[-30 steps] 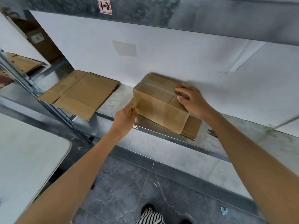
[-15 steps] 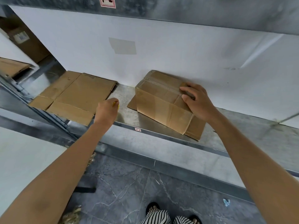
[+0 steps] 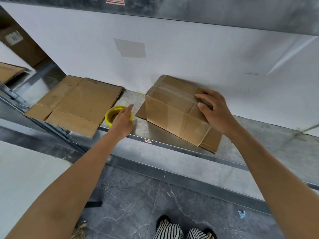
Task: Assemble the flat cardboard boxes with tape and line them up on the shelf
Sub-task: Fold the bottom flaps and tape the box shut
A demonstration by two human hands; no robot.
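Note:
An assembled, taped cardboard box [image 3: 174, 111] sits on the metal shelf [image 3: 250, 135] against the white back wall, with loose flaps sticking out under its left and right ends. My right hand [image 3: 215, 112] rests on the box's top right end, fingers arched with the tips on the top. A yellow tape roll [image 3: 112, 115] lies flat on the shelf to the left of the box. My left hand [image 3: 123, 120] hovers over the roll's right side with fingers extended, touching it or just above it. A flat unfolded box [image 3: 77, 104] lies farther left on the shelf.
The shelf above [image 3: 224, 12] overhangs at the top. A white table [image 3: 25, 178] stands at the lower left. More cardboard [image 3: 10, 73] lies on a neighbouring shelf at far left. My feet stand on grey marble floor [image 3: 131, 204] below.
My left hand moved left away from the box and set the yellow tape roll down on the shelf, letting it go. My right hand stayed on the box's right end.

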